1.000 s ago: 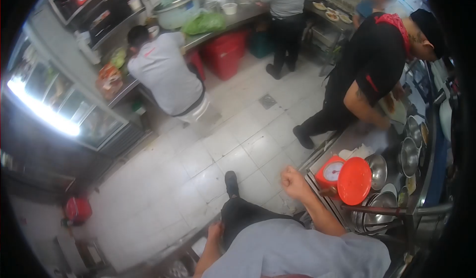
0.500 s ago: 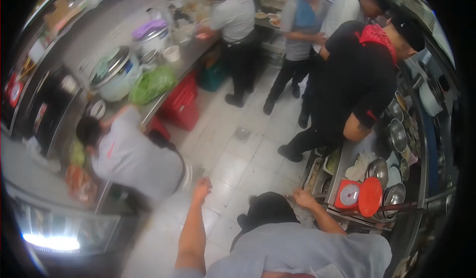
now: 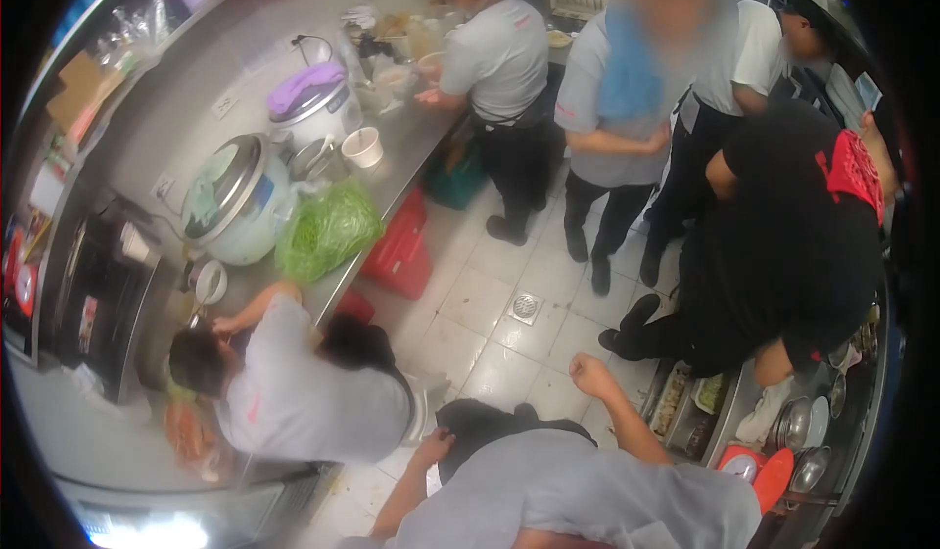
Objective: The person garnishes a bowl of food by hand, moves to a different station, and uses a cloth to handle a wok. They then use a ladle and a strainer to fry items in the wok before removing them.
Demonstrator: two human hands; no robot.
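Observation:
At the bottom centre, my left hand (image 3: 433, 448) is beside the dark apron (image 3: 480, 431), with its fingers loosely curled and nothing visible in them. My right hand (image 3: 591, 376) is raised over the tiled floor (image 3: 470, 304), closed in a loose fist with no object showing. A floor drain (image 3: 525, 306) lies ahead of it. Neither hand touches the counters.
To the left, a person in grey (image 3: 313, 402) leans over the steel counter (image 3: 392, 172) near a green bag (image 3: 330, 229) and rice cooker (image 3: 235, 201). A person in black (image 3: 783, 245) bends at the right counter. Others stand ahead; red bins (image 3: 401, 250) sit below.
The view has shifted, so the people and left counter appear larger and further right. My left hand is lower and closer to my body. The person in grey-blue ahead appears nearer.

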